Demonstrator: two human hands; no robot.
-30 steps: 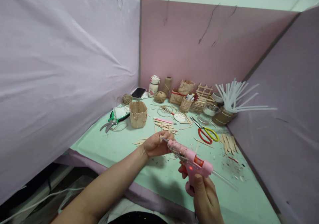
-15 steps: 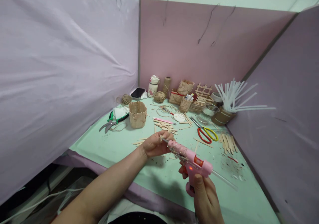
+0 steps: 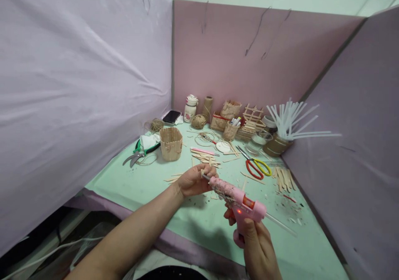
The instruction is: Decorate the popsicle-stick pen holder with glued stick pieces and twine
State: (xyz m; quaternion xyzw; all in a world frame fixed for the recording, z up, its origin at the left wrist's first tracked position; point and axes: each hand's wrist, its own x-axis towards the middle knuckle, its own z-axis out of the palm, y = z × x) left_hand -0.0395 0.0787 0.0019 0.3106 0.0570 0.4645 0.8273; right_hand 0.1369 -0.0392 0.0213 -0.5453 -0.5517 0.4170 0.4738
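My right hand is wrapped round the handle of a pink hot glue gun, whose red light glows. A clear glue stick juts from its back end. The metal nozzle points up and left to the fingers of my left hand. Those fingers are closed in a pinch on a small piece of wooden stick, mostly hidden, right at the nozzle tip. Beyond my left hand lie flat wooden sticks. A box made of wooden sticks stands upright to the left of them.
Green-handled pruning shears lie at the left. Scissors with red and yellow handles lie at the right, near more wooden sticks. Glue sticks fan out of a pot behind. Twine balls, a bottle and a phone line the back.
The view has shifted very slightly. Both hands and the glue gun keep almost the same pose, with the nozzle still at the left fingertips.
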